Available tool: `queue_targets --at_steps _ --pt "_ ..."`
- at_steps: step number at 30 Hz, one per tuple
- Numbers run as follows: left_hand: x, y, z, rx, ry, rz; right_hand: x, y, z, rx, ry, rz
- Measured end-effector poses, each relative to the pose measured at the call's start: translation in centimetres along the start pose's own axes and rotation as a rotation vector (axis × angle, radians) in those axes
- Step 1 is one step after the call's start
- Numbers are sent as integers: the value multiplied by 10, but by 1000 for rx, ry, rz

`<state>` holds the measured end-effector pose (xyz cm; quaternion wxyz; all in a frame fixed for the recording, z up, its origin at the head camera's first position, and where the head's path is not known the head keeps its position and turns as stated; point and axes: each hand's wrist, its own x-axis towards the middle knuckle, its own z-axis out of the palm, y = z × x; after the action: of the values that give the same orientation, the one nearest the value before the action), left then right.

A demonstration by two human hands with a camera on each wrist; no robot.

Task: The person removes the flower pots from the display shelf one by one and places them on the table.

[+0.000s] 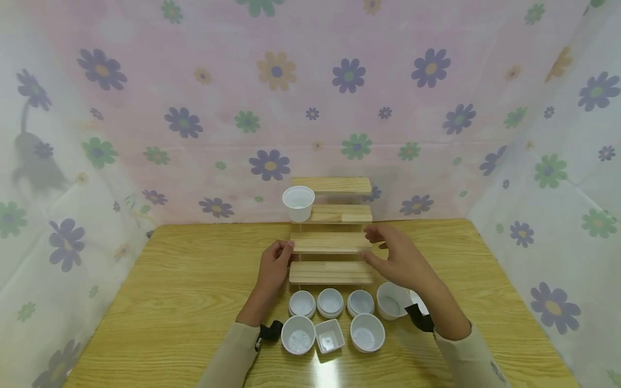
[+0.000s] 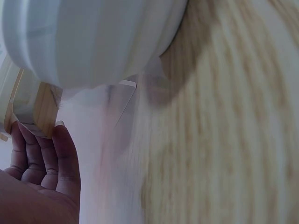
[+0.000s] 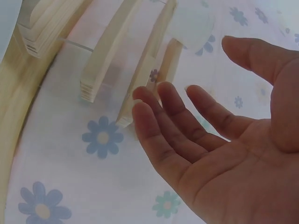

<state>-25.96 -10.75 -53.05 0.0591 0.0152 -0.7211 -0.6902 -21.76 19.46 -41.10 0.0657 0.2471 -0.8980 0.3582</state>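
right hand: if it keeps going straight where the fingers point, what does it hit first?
Probably the stepped wooden display shelf: the open right hand hovers at its right end, fingers aimed at the middle steps. Depth is unclear; contact isn't visible.

cups [image 1: 331,318] crowd front edge, table [image 1: 184,280] sides open

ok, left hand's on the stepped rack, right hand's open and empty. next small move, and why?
Probably bring the right hand back to the nearest white cup and grip it. That hand hovers open beside the wooden rack, holding nothing, while the left hand grips the rack's left end. Only one cup stands on the steps, and the rest sit on the table in front.
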Motion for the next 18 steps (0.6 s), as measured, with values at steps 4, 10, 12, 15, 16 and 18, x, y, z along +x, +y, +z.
queue_targets --at_steps 4,10,12,15,16,18 --pt "1 0 -1 -14 -1 -1 5 -3 2 1 31 -28" --pt "-12 29 -2 -2 -25 -20 14 -8 7 -7 50 -61" --pt "-16 36 -2 -1 -31 -14 19 -8 9 -9 54 -69" --pt "-15 35 -2 -2 -32 -15 26 -8 12 -3 53 -73" --pt "-15 35 -2 -3 -32 -15 28 -8 13 1 53 -73" --pt "-16 36 -1 -6 -31 -15 32 -7 15 3 53 -73"
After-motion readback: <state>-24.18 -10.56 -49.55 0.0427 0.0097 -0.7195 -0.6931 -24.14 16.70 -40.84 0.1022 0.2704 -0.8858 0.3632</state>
